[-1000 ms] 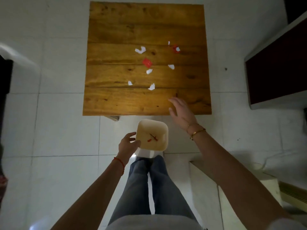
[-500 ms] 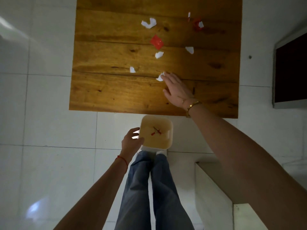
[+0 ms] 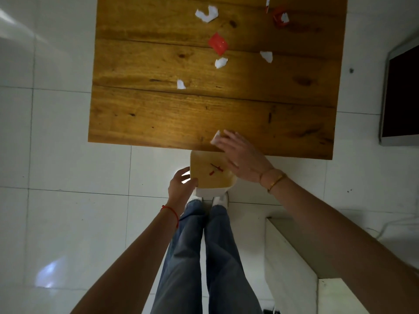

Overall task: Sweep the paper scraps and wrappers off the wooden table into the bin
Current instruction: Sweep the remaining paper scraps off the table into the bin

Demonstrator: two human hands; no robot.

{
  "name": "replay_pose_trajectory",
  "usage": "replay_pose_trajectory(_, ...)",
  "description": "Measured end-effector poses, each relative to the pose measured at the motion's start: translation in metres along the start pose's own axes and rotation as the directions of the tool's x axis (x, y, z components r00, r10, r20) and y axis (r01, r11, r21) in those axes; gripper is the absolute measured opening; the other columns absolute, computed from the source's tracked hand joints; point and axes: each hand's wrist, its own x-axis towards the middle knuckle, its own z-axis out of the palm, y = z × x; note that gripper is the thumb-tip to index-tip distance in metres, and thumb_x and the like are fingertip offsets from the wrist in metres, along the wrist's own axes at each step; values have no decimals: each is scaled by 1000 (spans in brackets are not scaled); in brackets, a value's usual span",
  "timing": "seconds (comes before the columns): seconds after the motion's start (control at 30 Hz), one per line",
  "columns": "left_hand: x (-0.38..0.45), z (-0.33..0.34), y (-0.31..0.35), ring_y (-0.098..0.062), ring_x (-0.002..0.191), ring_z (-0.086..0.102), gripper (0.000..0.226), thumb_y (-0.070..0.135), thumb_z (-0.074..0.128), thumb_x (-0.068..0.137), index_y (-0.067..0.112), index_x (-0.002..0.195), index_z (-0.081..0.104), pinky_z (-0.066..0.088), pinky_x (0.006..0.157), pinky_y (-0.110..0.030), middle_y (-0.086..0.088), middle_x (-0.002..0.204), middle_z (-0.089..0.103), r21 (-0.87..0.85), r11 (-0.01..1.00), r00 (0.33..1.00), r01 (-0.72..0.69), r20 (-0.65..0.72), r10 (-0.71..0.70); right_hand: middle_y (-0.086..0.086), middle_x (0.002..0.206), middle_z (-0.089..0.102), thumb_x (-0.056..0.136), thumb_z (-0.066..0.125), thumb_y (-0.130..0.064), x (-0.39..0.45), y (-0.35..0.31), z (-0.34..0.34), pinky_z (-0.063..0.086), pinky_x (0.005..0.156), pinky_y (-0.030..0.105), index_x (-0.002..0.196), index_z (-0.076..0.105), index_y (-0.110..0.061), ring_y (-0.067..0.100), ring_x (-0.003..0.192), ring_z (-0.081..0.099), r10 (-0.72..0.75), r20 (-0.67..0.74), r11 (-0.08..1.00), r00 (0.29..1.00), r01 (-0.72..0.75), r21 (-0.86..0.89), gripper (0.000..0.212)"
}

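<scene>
A wooden table [image 3: 158, 114] carries several white paper scraps, among them one [image 3: 180, 84] left of centre and one [image 3: 221, 62] below a red wrapper [image 3: 218, 43]. A second red wrapper [image 3: 280, 18] lies at the far right. My right hand [image 3: 242, 155] lies flat at the table's near edge, fingers apart, pushing a white scrap [image 3: 216, 137] with its fingertips. My left hand [image 3: 182, 186] grips the left rim of a small beige bin [image 3: 201, 177], held just below the table edge. Red bits lie inside the bin.
White tiled floor surrounds the table. A dark cabinet with a pale frame [image 3: 401, 94] stands to the right. A low white ledge [image 3: 292, 257] runs along my right side, next to my legs in blue jeans [image 3: 204, 257].
My right hand has drawn back from the table's middle to its near edge, dragging a white scrap with it. The bin sits closer under the edge.
</scene>
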Motion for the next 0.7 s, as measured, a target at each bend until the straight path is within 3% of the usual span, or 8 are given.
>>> replay_pose_trajectory(0.1, 2, -1, 0, -26, 102, 64, 45, 5, 64, 79, 19, 121, 56, 54, 94, -42, -9, 116, 65, -27, 1000, 1000, -7, 1, 7, 0, 153, 35, 99, 34, -29, -22, -18, 17, 10, 121, 42, 145, 33, -24, 21, 146, 16, -113, 59, 993, 992, 110, 47, 46)
replay_pose_trajectory(0.2, 2, -4, 1, -26, 103, 63, 47, 6, 65, 80, 18, 124, 56, 54, 94, -43, -8, 116, 64, -25, 1000, 1000, -14, 2, 14, 4, 149, 40, 99, 36, -28, -25, -26, 23, 17, 120, 44, 141, 42, -16, 21, 145, 20, -99, 73, 991, 992, 92, 94, 44)
replay_pose_trajectory(0.3, 3, -7, 2, -27, 105, 62, 47, 5, 63, 79, 18, 123, 56, 53, 95, -45, -8, 116, 64, -22, 1000, 1000, -10, 2, 10, 3, 153, 33, 100, 34, -30, -4, -24, 11, 6, 121, 37, 145, 35, -17, 19, 146, 17, 27, -30, 995, 999, -24, 99, 47)
replay_pose_trajectory(0.4, 4, -10, 2, -26, 104, 62, 47, 6, 64, 79, 19, 123, 56, 53, 95, -43, -6, 115, 64, -24, 1000, 1000, -11, 7, 11, 3, 156, 27, 100, 33, -32, 37, -16, -16, 8, 121, 40, 147, 30, -16, 19, 147, 14, 120, -101, 991, 988, -113, 71, 50)
replay_pose_trajectory(0.53, 7, -14, 0, -24, 102, 61, 41, 10, 66, 81, 23, 119, 55, 53, 92, -41, -3, 113, 63, -17, 999, 1000, -30, 7, 30, 2, 159, 20, 99, 38, -30, 99, -12, -48, 8, 121, 37, 150, 25, -16, 18, 148, 9, 125, -118, 986, 985, -111, 122, 54)
replay_pose_trajectory(0.7, 13, -20, -3, -22, 98, 62, 40, 11, 67, 81, 25, 116, 56, 54, 88, -36, -1, 110, 63, 14, 999, 999, -43, -4, 44, 2, 161, 11, 100, 35, -30, 155, -21, -58, 2, 121, 34, 152, 17, -15, 18, 148, 4, 75, -72, 996, 995, -71, 55, 57)
